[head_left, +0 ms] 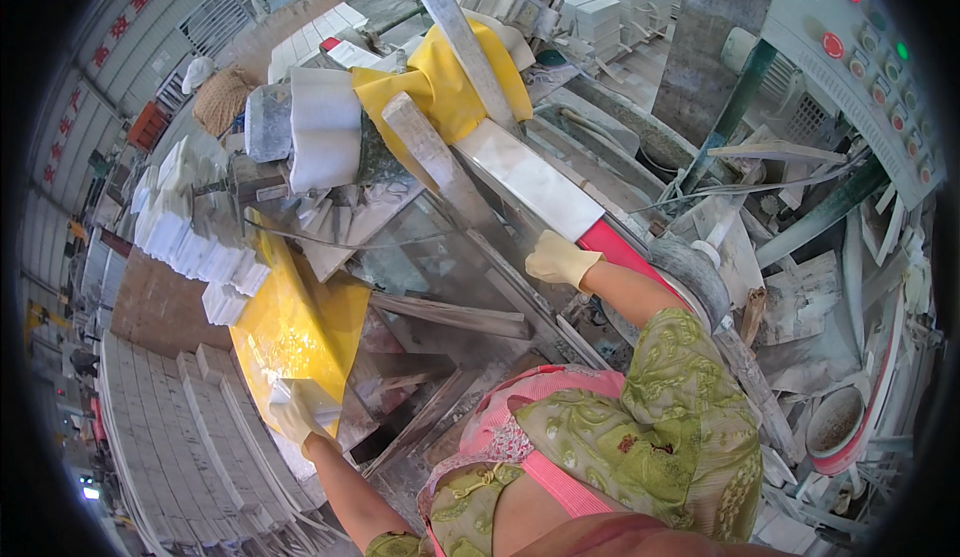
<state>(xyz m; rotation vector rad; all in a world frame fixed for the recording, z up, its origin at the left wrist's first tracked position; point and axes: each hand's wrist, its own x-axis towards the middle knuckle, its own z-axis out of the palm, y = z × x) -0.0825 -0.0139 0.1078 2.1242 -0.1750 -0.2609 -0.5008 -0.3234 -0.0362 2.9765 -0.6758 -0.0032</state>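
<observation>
My left hand point(291, 414), in a pale cream glove, is low on the left at the near end of a wet yellow sheet point(300, 322). Its fingers close on a small white stone tile point(318, 402), partly hidden by the glove. My right hand point(560, 261), gloved alike, is curled into a fist beside the machine's conveyor; nothing shows in it. Just beyond that hand, a white stone slab point(530, 177) lies on the narrow bed, with the red belt point(625, 254) on its near side. Another yellow sheet point(430, 87) drapes over the machine farther off.
Stacked white stone strips point(190, 222) stand at left, above long pale slabs point(175, 417). A control panel point(870, 67) with lit buttons hangs at upper right. Wooden boards point(455, 315) cross between my hands. A bucket point(836, 422) stands at right. A person point(222, 97) bends at far left.
</observation>
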